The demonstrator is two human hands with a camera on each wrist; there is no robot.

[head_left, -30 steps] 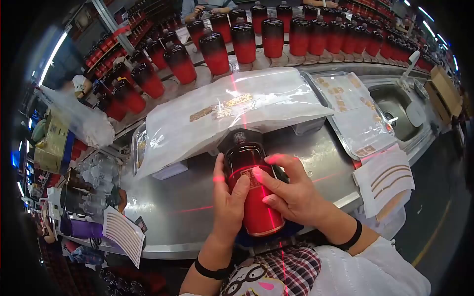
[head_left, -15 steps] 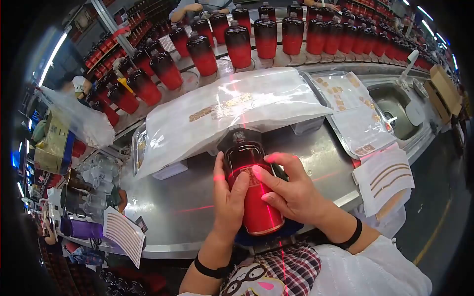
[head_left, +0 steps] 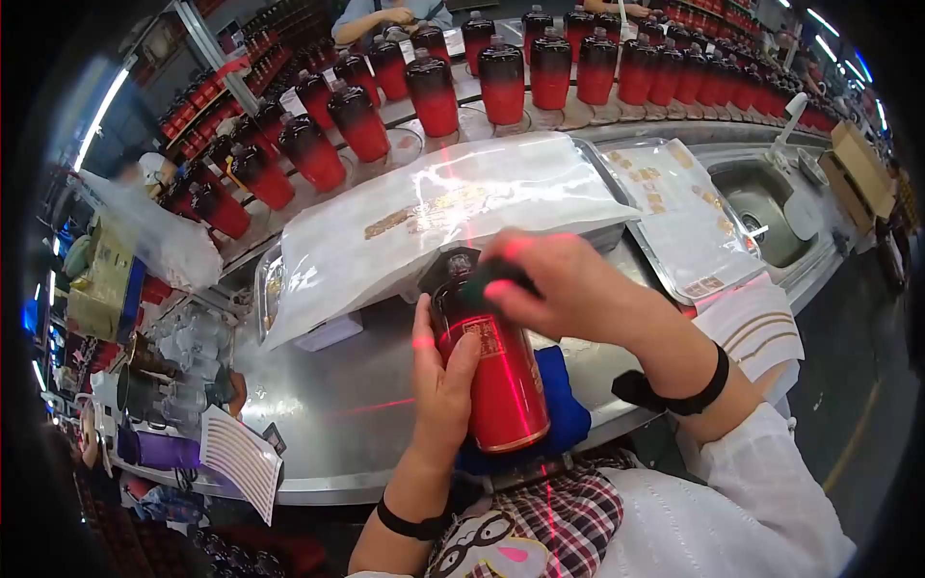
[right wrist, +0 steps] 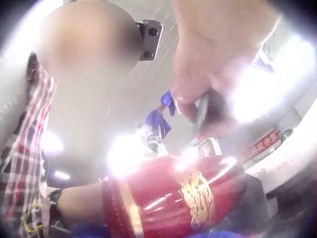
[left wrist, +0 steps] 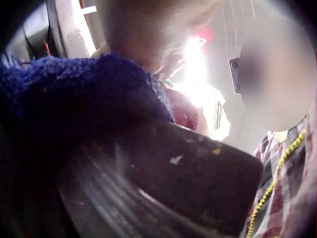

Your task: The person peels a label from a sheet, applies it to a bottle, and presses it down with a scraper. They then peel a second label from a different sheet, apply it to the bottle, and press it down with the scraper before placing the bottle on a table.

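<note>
A glossy red bottle [head_left: 506, 400] with a black shoulder and a gold label [head_left: 485, 337] leans across a blue cloth [head_left: 559, 405] in the head view. My left hand [head_left: 441, 385] grips the bottle's left side, its thumb lying beside the label. My right hand [head_left: 568, 284] is raised over the bottle's dark shoulder and pinches a small dark greenish-black piece [head_left: 501, 277], whose kind I cannot tell. The right wrist view shows that dark piece [right wrist: 202, 111] between the fingers, above the red bottle [right wrist: 163, 198] with gold lettering. In the left wrist view, blue terry cloth [left wrist: 84, 94] hides most of the bottle.
Beyond the steel worktop [head_left: 337, 424], rows of red-and-black bottles [head_left: 432, 96] stand on a curved conveyor. Plastic-covered sheeting [head_left: 385, 236] lies before me. A tray of gold decals [head_left: 665, 193], striped decal sheets [head_left: 756, 328] and a sink [head_left: 761, 202] are to the right.
My right hand has left the label and moved up to the bottle's shoulder with the dark piece, uncovering the blue cloth. My left hand keeps its grip. Bottles on the conveyor have shifted left.
</note>
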